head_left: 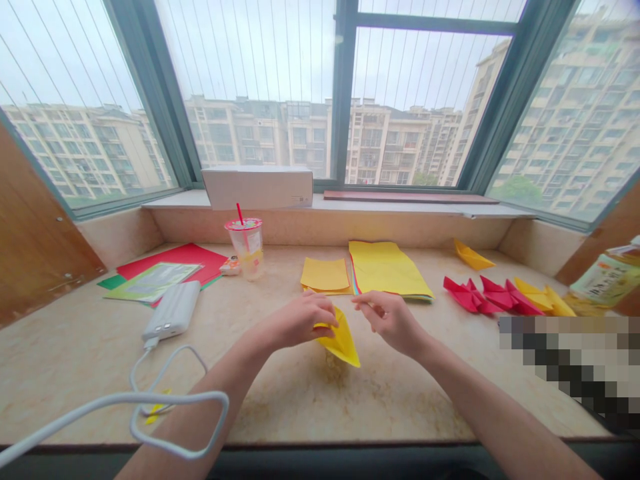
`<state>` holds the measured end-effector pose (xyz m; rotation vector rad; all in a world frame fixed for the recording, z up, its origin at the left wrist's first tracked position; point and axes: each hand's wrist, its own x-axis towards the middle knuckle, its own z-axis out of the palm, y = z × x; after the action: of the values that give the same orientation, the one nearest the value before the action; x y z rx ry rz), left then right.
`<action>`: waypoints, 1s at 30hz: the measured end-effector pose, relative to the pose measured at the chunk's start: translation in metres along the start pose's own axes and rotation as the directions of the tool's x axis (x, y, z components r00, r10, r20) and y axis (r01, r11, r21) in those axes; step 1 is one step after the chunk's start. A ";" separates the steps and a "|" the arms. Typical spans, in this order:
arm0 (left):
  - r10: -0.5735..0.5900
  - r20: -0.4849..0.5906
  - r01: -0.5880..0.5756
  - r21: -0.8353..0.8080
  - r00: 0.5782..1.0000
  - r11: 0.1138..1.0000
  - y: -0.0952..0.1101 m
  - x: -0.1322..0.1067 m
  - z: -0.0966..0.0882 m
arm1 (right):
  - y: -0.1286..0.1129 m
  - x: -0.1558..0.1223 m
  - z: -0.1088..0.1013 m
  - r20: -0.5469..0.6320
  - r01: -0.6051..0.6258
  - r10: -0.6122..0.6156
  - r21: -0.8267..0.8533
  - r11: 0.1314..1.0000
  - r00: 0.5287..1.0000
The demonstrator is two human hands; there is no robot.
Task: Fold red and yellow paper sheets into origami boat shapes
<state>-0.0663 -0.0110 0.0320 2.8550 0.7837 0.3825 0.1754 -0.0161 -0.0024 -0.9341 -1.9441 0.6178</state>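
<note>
My left hand (313, 317) is closed on a folded piece of yellow paper (343, 343), its fingers over the upper left edge. The paper tapers to a point at the lower right and is held tilted just above the table. To the right of it, my right hand (387, 317) has thumb and forefinger pinched together, apart from the folded paper. Whatever those fingertips hold, if anything, is too small to make out. Beyond my hands lie a small stack of orange-yellow paper squares (326, 273) and larger coloured sheets (390, 267) with yellow on top.
At right stand red folded paper pieces (470, 295), yellow folded ones (545, 298), a yellow paper boat (473, 255) and a bottle (607, 277). Leftward are a drink cup (246, 250), red sheets (175, 260), a white power bank (173, 310) and its looping cable (115, 400).
</note>
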 end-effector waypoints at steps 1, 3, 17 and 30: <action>0.009 0.010 -0.009 0.000 1.000 1.000 -0.001 -0.001 0.001 | 0.000 0.000 0.000 -0.004 0.003 -0.003 -0.003 1.000 1.000; 0.019 0.021 -0.019 -0.005 1.000 1.000 -0.002 -0.002 0.001 | 0.001 0.000 0.000 -0.008 0.008 -0.008 -0.007 1.000 1.000; 0.006 0.007 -0.007 0.063 1.000 0.998 0.001 0.004 0.006 | -0.004 0.002 0.000 -0.020 0.022 -0.023 -0.042 0.999 1.000; -0.015 -0.009 0.016 0.069 1.000 0.997 0.003 0.007 0.008 | -0.005 0.002 0.001 -0.009 0.088 -0.090 -0.097 0.991 0.996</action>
<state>-0.0564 -0.0107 0.0269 2.9109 0.8361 0.3725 0.1721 -0.0171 0.0019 -0.9033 -2.0066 0.4681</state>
